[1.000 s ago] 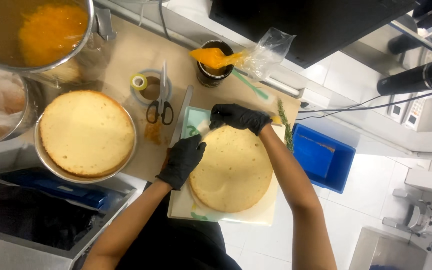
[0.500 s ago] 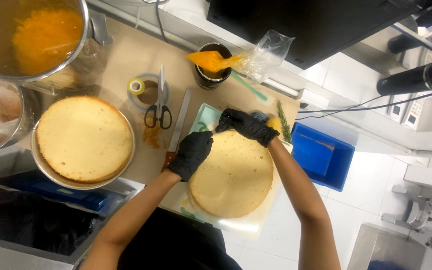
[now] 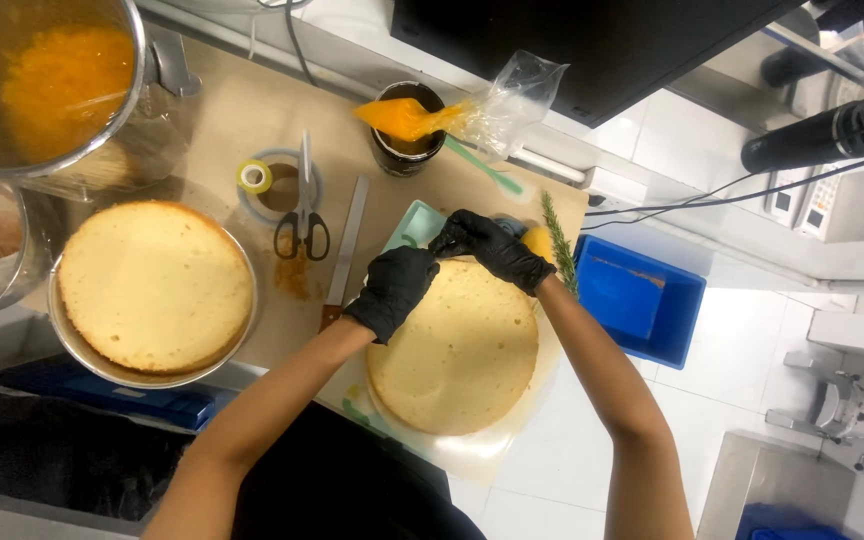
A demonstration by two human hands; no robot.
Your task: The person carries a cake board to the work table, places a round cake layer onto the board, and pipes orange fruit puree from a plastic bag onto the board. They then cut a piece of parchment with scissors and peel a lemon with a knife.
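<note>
Beige counter [image 3: 252, 110] carries everything. Biggest: steel pot [image 3: 102, 130] at the far left corner, orange puree inside. Next, a round sponge layer in a steel pan [image 3: 157, 285] at the near left edge. Second sponge cake layer [image 3: 457, 350] lies flat on a pale sheet over a teal board [image 3: 414, 225] at the near right edge, overhanging the counter front a bit. Blue bin [image 3: 642, 300] sits off the right edge, lower down.

Both hands in black gloves, at the far rim of the cake layer. Left hand [image 3: 392, 290] fingers curled, resting on the cake's far left rim, touching it; cannot tell if it pinches anything. Right hand [image 3: 492, 248] closed over the far rim, fingers bent down, fingertips meeting the left hand's; what it grips is hidden. Small orange blob just beside its wrist.

Smaller stuff: piping bag [image 3: 452, 115] with orange filling propped in a dark cup [image 3: 407, 150] at the far edge. Long knife [image 3: 344, 250] and scissors [image 3: 302, 215] between the two cakes. Tape roll [image 3: 254, 177] beside the scissors. Green sprig [image 3: 560, 245] along the right edge.
</note>
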